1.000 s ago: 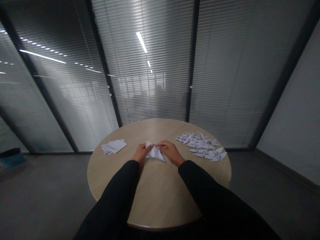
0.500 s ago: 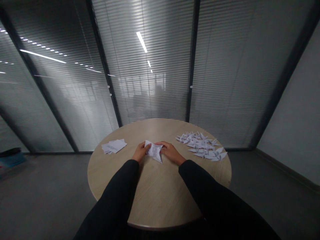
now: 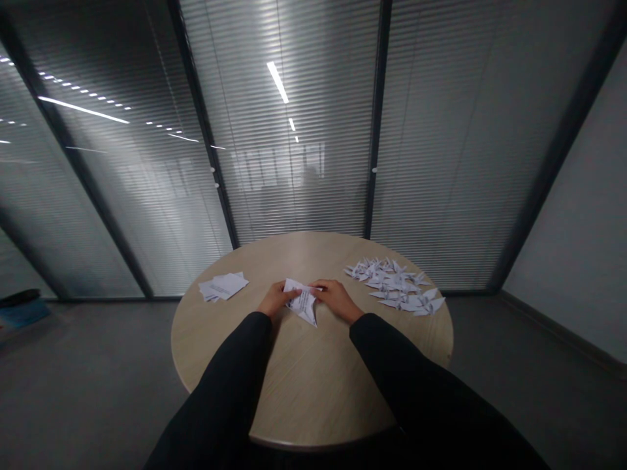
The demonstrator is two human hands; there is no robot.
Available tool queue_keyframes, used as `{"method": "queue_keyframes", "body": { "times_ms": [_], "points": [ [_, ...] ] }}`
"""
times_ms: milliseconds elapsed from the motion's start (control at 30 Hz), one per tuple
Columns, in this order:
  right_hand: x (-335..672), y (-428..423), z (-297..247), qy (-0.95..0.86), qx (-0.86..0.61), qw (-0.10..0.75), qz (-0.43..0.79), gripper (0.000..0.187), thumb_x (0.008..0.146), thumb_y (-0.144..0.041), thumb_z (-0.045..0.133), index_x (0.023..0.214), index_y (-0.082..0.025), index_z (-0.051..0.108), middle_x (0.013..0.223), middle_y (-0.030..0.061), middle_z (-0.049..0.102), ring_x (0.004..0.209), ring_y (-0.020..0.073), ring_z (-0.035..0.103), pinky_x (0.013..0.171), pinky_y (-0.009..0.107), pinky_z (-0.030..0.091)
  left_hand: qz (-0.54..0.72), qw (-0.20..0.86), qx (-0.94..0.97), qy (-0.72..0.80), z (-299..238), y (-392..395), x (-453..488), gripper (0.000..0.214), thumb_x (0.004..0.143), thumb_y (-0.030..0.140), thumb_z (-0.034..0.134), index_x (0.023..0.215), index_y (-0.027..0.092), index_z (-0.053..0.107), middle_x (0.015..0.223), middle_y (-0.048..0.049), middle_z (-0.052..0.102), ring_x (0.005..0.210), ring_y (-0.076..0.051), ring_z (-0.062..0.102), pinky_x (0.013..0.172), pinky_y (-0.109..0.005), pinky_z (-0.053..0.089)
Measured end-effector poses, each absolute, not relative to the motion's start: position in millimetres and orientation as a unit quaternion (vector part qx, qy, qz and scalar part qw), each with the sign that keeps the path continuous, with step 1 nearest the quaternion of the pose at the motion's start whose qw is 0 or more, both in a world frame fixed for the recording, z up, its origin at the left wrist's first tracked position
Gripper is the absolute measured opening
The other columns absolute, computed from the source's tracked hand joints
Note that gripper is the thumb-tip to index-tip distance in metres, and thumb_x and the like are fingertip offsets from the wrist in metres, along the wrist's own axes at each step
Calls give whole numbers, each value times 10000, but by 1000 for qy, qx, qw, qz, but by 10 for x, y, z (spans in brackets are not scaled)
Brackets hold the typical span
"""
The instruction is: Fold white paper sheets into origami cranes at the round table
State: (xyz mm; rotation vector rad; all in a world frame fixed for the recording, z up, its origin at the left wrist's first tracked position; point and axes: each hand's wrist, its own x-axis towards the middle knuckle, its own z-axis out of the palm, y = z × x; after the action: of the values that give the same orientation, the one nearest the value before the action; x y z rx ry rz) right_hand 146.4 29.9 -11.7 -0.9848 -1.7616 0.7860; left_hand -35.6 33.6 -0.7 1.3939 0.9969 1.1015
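Left hand (image 3: 277, 299) and right hand (image 3: 336, 300) grasping folded printed paper (image 3: 304, 301) on round wooden tabletop (image 3: 313, 391); paper cranes (image 3: 394, 286) grouped at right, loose sheets (image 3: 223, 286) at left.

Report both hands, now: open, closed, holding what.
Left hand: closed, holding the folded printed paper by its left side.
Right hand: closed, holding the same paper by its right corner.
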Motion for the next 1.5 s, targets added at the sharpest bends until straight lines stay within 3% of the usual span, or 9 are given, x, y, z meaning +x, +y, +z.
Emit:
{"method": "queue_keyframes", "body": {
  "times_ms": [300, 433, 567, 700, 900, 1033, 1200, 1367, 1500],
  "points": [
    [1478, 269, -100, -688, -426, 495, 316, 213, 681, -199, 574, 853, -165, 694, 724, 32, 675, 601, 134, 591, 523, 216, 457, 455, 519, 615, 380, 50, 278, -313, 348, 505, 309, 770, 744, 90, 645, 606, -38, 633, 541, -137, 554, 569, -256, 400],
    [1463, 274, -75, -641, -418, 511, 392, 216, 672, -202, 563, 853, -150, 669, 672, 21, 644, 578, 125, 581, 522, 223, 468, 448, 525, 624, 367, 44, 285, -334, 327, 510, 266, 758, 768, 98, 650, 607, -29, 624, 551, -132, 549, 572, -250, 389],
    [1435, 196, 25, -587, -353, 523, 508, 343, 667, -195, 551, 1006, -165, 594, 808, 28, 648, 709, 139, 615, 616, 258, 507, 477, 505, 610, 381, 36, 313, -379, 261, 543, 242, 721, 755, 109, 647, 584, -11, 603, 524, -115, 525, 543, -233, 365],
    [1434, 139, 68, -590, -314, 508, 543, 381, 630, -167, 583, 1011, -163, 582, 836, 17, 633, 718, 120, 602, 633, 231, 487, 490, 512, 591, 385, 26, 335, -400, 243, 539, 218, 701, 750, 115, 637, 573, -3, 592, 521, -112, 521, 529, -225, 355],
    [1460, 220, -47, -654, -304, 485, 494, 290, 615, -179, 620, 902, -159, 584, 600, -48, 557, 571, 99, 550, 584, 222, 454, 471, 521, 600, 383, 8, 337, -387, 211, 544, 211, 688, 724, 120, 628, 556, 7, 575, 505, -102, 498, 513, -216, 335],
    [1452, 244, -79, -680, -329, 478, 448, 197, 638, -242, 626, 812, -168, 574, 662, -24, 588, 598, 117, 567, 571, 236, 462, 465, 526, 598, 386, 17, 326, -371, 225, 551, 209, 689, 749, 114, 638, 576, 5, 574, 527, -107, 507, 519, -216, 343],
    [1473, 233, -55, -689, -366, 504, 370, 170, 675, -279, 612, 796, -164, 578, 678, -15, 595, 590, 120, 578, 562, 236, 452, 488, 570, 543, 376, 97, 269, -335, 466, 599, 308, 709, 1014, 121, 607, 719, -28, 619, 617, -121, 558, 564, -218, 389],
    [1516, 268, -60, -661, -421, 544, 300, 142, 704, -264, 586, 812, -173, 584, 665, -5, 610, 626, 139, 601, 595, 246, 453, 520, 613, 489, 339, 182, 170, -313, 527, 699, 489, 627, 1126, 197, 527, 901, -49, 624, 794, -158, 606, 683, -267, 472],
    [1529, 307, -61, -627, -444, 570, 290, 137, 705, -277, 587, 799, -179, 573, 647, -2, 615, 625, 155, 614, 591, 259, 469, 500, 652, 484, 300, 188, 102, -274, 645, 665, 349, 716, 1224, 208, 426, 1069, -97, 597, 912, -197, 601, 806, -374, 487]
  ]
}}
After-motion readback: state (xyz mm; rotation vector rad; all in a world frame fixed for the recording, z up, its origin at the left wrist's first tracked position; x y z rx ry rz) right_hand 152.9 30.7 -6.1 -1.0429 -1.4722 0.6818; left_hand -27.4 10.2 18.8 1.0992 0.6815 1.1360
